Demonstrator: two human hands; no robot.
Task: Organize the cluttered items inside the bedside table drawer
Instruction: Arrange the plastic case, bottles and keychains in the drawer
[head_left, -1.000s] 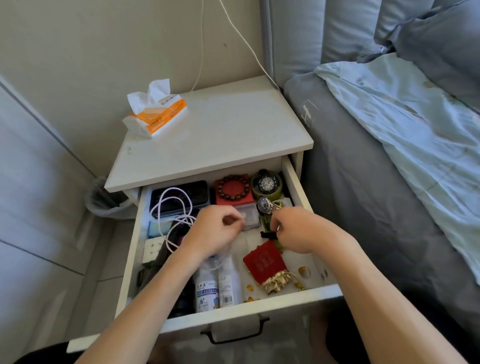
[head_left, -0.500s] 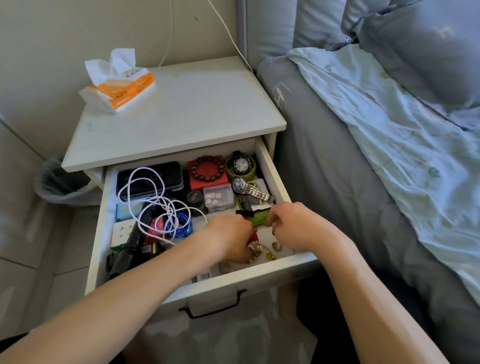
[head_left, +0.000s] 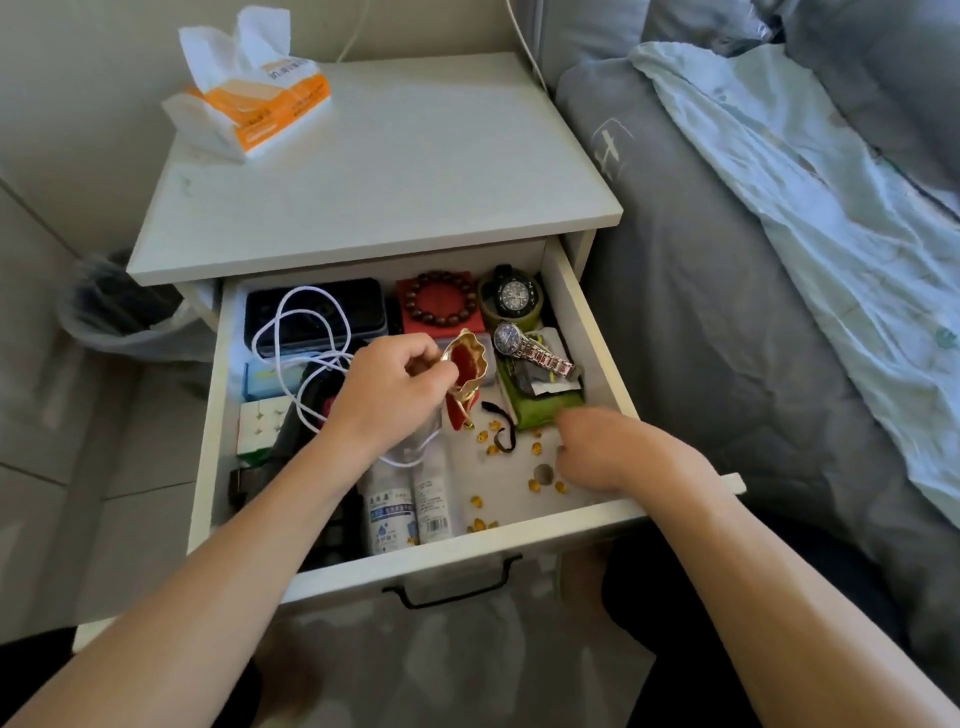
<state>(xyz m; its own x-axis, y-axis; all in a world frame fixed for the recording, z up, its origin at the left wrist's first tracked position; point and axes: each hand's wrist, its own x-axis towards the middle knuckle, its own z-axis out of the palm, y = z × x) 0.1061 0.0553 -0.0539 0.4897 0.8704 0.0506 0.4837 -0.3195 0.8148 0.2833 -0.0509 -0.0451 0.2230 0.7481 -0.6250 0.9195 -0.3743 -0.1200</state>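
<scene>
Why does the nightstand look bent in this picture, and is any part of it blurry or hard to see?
Head view: the wide-angle lens bows the nightstand top and drawer front. Soft daylight lights the bed side brightly. The right hand is motion-smeared over the small yellow pieces. The left hand, holding the red pouch, is sharper. The drawer's left front corner lies in shadow.

Both forearms run off the bottom edge of the frame. The right hand (head_left: 618, 452), lower right of centre, is motion-blurred, and its fingertips cannot be made out. The left hand (head_left: 387, 395) covers part of the white cable (head_left: 301, 332) and the dark items beneath it. Labels on the two white bottles (head_left: 410, 506) are too small to read. The tissue pack (head_left: 254, 98) is cut by the top edge. The bed (head_left: 779, 260) runs off the right edge.
</scene>
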